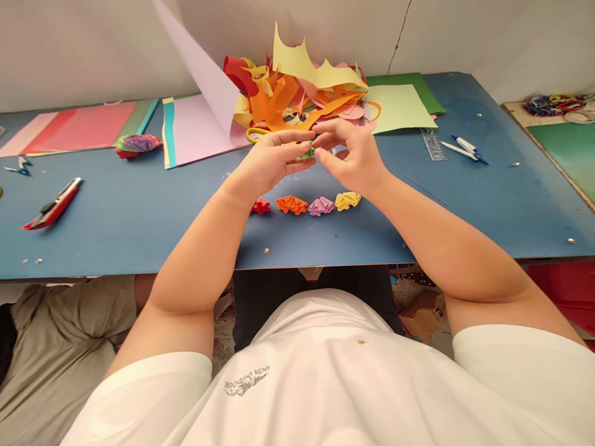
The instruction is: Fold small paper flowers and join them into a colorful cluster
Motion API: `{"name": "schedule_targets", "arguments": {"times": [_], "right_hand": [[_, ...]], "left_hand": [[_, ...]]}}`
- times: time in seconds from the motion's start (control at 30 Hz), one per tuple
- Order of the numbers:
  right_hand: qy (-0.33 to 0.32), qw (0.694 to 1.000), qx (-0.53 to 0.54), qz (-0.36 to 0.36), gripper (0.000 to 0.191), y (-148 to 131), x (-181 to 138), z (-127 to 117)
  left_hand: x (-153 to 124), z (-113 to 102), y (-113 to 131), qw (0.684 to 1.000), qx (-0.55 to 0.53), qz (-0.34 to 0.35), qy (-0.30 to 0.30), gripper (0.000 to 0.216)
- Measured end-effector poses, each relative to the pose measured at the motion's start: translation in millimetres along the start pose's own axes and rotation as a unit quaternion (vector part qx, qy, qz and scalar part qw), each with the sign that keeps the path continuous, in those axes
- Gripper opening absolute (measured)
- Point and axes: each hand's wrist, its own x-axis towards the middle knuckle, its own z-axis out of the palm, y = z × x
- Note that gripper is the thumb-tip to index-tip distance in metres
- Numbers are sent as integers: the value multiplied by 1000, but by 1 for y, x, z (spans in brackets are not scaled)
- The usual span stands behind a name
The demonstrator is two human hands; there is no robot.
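Observation:
Over the middle of the table, my left hand (277, 156) pinches a small curled green paper piece (307, 150) between thumb and fingers. From the other side, my right hand (353, 158) has its fingers bent around the same piece, and its thumb tip is at the right edge. Part of the piece is hidden by the fingers. Below the hands lies a row of ruffled paper pieces: red (261, 205), orange (292, 204), purple (321, 205) and yellow (348, 200). My left forearm partly covers the red one.
Behind my hands is a heap of coloured paper scraps (283, 102), with yellow-handled scissors (256, 134) at its edge. Paper sheets (199, 127) lie on the left near a red utility knife (54, 204). A ruler (433, 144) and pens (465, 148) are right. Another person's leg (69, 334) shows lower left.

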Motion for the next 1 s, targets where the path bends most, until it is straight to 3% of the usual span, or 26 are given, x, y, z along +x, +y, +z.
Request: {"name": "schedule_targets", "arguments": {"times": [0.1,0.2,0.37,0.6,0.7,0.87,1.0], "right_hand": [[7,999,-28,-18,27,-3,-1,0],[-34,996,-68,-44,29,-8,-1,0],[-46,987,-126,-88,21,-9,1,-1],[-53,985,-114,-118,24,4,7,-10],[-57,989,-81,-113,33,2,9,-11],[-78,993,-10,-92,67,-4,12,-12],[-80,995,25,-62,74,-6,12,-13]], "left_hand": [[-1,3,3,999,-1,-29,22,2],[0,6,5,998,-22,-46,42,22],[0,6,3,999,-17,-39,0,13],[-3,-2,4,999,37,-29,-24,10],[-3,-4,6,998,54,-27,-36,14],[-2,-8,7,996,68,-21,-49,16],[-3,-7,9,997,54,-32,-43,28]]}}
